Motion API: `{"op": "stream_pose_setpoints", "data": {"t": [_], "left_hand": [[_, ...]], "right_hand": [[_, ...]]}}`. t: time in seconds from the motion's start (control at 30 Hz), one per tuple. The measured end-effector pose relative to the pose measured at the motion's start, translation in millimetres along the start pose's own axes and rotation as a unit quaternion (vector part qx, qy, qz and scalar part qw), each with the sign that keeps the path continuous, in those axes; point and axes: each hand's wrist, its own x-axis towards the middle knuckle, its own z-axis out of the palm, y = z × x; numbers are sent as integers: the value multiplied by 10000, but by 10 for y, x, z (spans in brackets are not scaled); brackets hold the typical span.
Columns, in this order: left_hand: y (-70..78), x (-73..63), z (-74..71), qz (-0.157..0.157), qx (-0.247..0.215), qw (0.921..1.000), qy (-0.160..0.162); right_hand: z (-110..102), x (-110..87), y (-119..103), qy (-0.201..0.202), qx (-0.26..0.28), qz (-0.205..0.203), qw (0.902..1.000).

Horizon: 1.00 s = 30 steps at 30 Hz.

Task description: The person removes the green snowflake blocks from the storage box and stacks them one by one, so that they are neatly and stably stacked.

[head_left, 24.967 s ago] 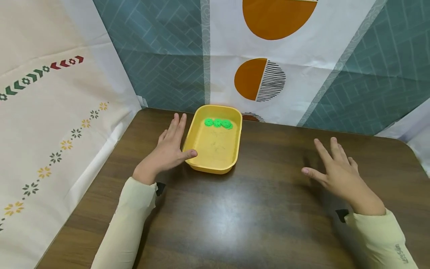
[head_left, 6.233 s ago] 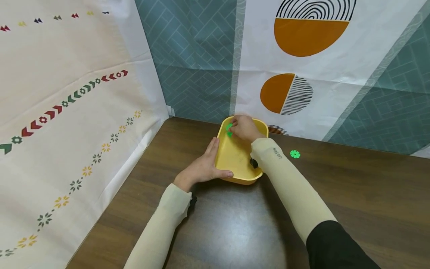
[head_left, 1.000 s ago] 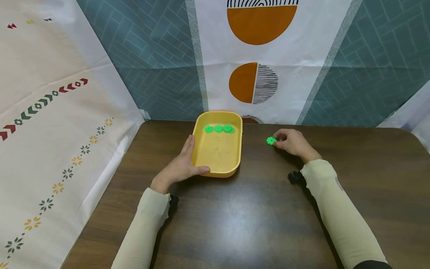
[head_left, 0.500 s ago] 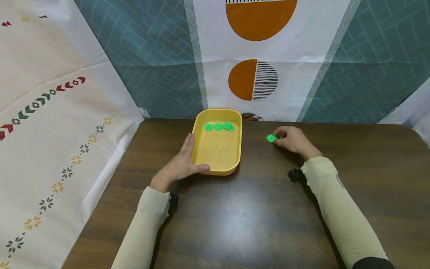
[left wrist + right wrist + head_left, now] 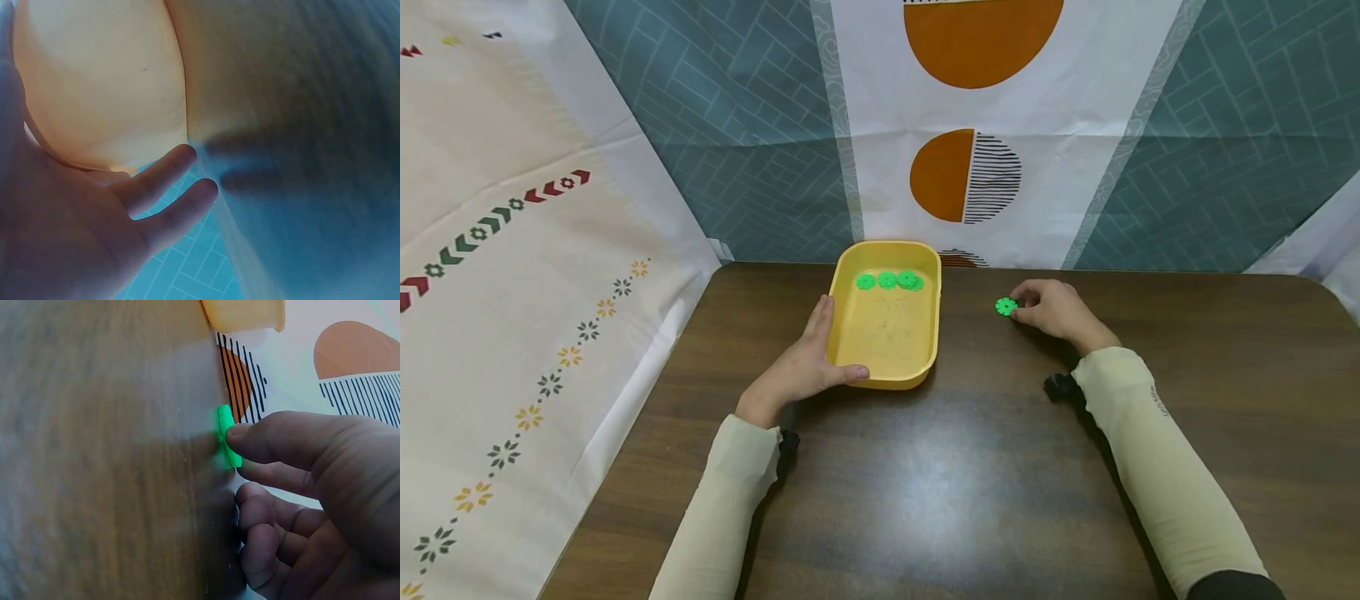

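My right hand [image 5: 1054,313] pinches a green notched disc [image 5: 1005,307] between thumb and fingers, low over the table to the right of the tray. In the right wrist view the green disc [image 5: 229,437] shows edge-on and thick, at the thumb tip, with the other fingers curled below. My left hand [image 5: 793,375] rests against the near-left corner of a yellow plastic tray [image 5: 883,384]. Its thumb lies along the front rim and its straight fingers along the left side. Several green notched discs [image 5: 887,281] lie in a row at the tray's far end, some overlapping.
The brown wooden table [image 5: 940,492] ends at a patterned cloth wall [image 5: 1000,208] right behind the tray. A cream cloth [image 5: 550,333] with printed flowers hangs along the left edge.
About six seconds ago my right hand was inside the tray and a green disc lay on the table to its right. Over the last second both hands stay nearly still.
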Motion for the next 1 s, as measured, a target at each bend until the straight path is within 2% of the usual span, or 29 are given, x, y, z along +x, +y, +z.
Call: {"op": "stream_pose_setpoints", "data": {"t": [0.27,0.5,0.73,1.0], "left_hand": [[-33,-35,9,-28,-128,9999,23],[-20,-33,21,-72,-90,9999,1],[-16,-26,10,-114,-127,9999,20],[-10,-31,-24,-84,-153,9998,50]], "right_hand": [[17,-12,-43,-97,39,31,9999],[18,-26,-149,58,222,-65,9997],[9,64,-432,400,331,-322,9981],[3,189,-865,371,677,-513,9957]]}}
